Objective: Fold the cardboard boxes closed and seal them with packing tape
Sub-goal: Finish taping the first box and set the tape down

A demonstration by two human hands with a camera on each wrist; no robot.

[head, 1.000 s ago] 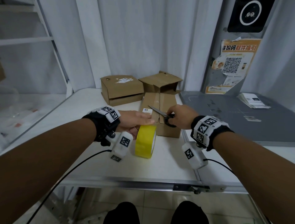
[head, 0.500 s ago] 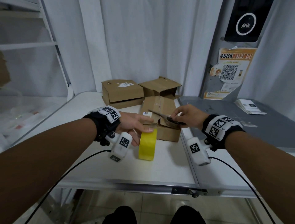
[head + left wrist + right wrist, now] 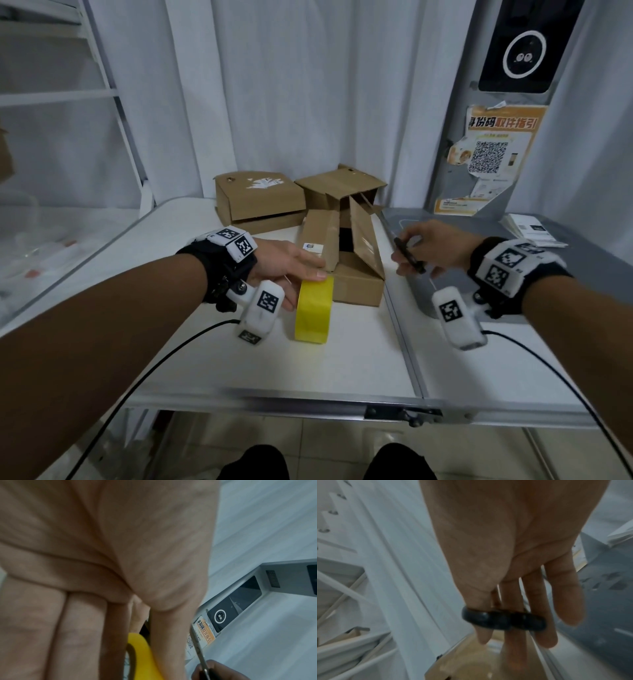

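Note:
A small cardboard box [image 3: 356, 286] sits mid-table with its two top flaps [image 3: 364, 236] standing apart, so the dark inside shows. A yellow tape roll [image 3: 313, 310] stands on edge just left of the box. My left hand [image 3: 301, 270] holds it, thumb over the top and fingers down its far side; the roll [image 3: 142, 655] shows between thumb and fingers in the left wrist view. Right of the box, my right hand [image 3: 421, 250] grips black-handled scissors [image 3: 409, 255], with thumb and a finger through the loops [image 3: 503, 619]. The scissors are closed.
Two more cardboard boxes stand behind: a closed one [image 3: 260, 202] at back left and an open one [image 3: 342, 188] beside it. A grey mat [image 3: 479, 219] with a paper stack [image 3: 527, 229] lies to the right. The table's front edge [image 3: 308, 401] is close. White shelving stands at left.
My right hand has drawn the scissors off the box top, out to the right. The flaps, flat a second ago, have sprung open. The left hand stays on the tape roll.

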